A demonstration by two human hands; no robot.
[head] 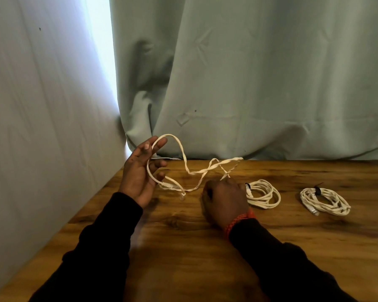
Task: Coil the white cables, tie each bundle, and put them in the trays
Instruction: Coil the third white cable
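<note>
Left hand is raised above the table near its left edge, palm turned toward the right, fingers spread loosely. A loop of the loose cable hangs around those fingers, passing over the top finger and down behind the lower ones. So the hand is wide, carrying the loop rather than pinching it.

Right hand rests low over the table, knuckles up, closed into a fist. Its fingertips pinch the same cable at the far side of the fist, where the strand comes down from a twisted stretch. An orange band circles the wrist, just above a black sleeve.

Between the hands the cable runs in slack waves above the wood, twisting on itself toward the back edge. One clear plug end lies on the table just below the left hand.

Two coiled bundles lie to the right. The near bundle sits just beside the right hand, partly hidden by it, with a dark tie at its left side. The far bundle lies well apart to the right, also bound with a dark tie at its top.

A pale curtain hangs behind the table.
</note>
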